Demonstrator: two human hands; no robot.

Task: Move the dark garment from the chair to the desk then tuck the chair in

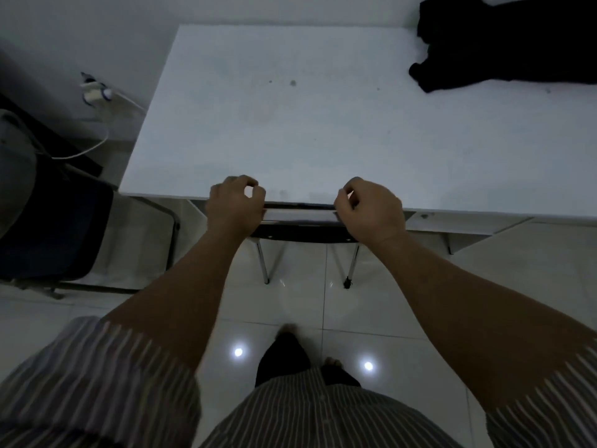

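Note:
The dark garment [504, 43] lies crumpled on the far right corner of the white desk [290, 124]. The chair [300, 232] sits pushed under the desk's near edge, with only its dark backrest top and two metal legs showing. My left hand [234, 206] covers the left end of the backrest and my right hand [371, 210] covers the right end. On both hands the fingers are curled, thumb against forefinger. White desk shows through each loop, so nothing is held inside. Whether the palms press on the backrest is hidden.
A second chair [55, 227] with a dark seat stands on the floor left of the desk. A wall plug [95, 92] with a white cable hangs beyond it. My feet stand on glossy white tiles [323, 312] behind the tucked chair.

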